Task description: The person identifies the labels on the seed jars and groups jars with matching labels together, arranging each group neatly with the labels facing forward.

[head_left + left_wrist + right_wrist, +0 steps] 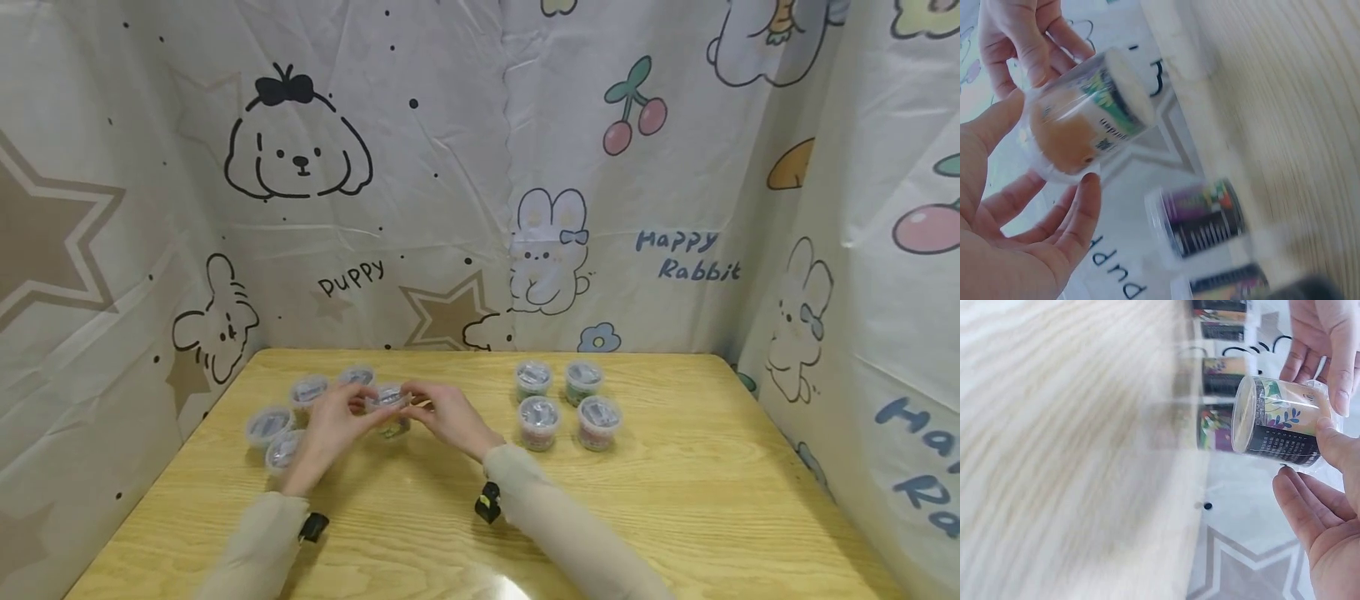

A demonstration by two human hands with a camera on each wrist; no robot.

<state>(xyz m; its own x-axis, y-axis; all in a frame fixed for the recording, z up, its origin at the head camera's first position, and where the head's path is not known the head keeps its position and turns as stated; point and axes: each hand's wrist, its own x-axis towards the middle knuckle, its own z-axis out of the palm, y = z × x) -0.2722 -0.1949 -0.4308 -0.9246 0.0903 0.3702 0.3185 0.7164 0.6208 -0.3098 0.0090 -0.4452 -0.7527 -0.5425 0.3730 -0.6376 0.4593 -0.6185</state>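
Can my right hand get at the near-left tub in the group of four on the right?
Probably yes: only bare table lies between the right hand and the near-left tub, though it would likely have to release the held tub first.

Pale wrist-view tabletop [1072,487], seemingly blurred

We see clear, glossy, smooth plastic in the tub [1075,128], a smooth printed label [1285,422] on it, wood grain with a glossy highlight on the table [420,517], matt, creased cloth in the backdrop [450,150], and matt fabric sleeves [258,537]
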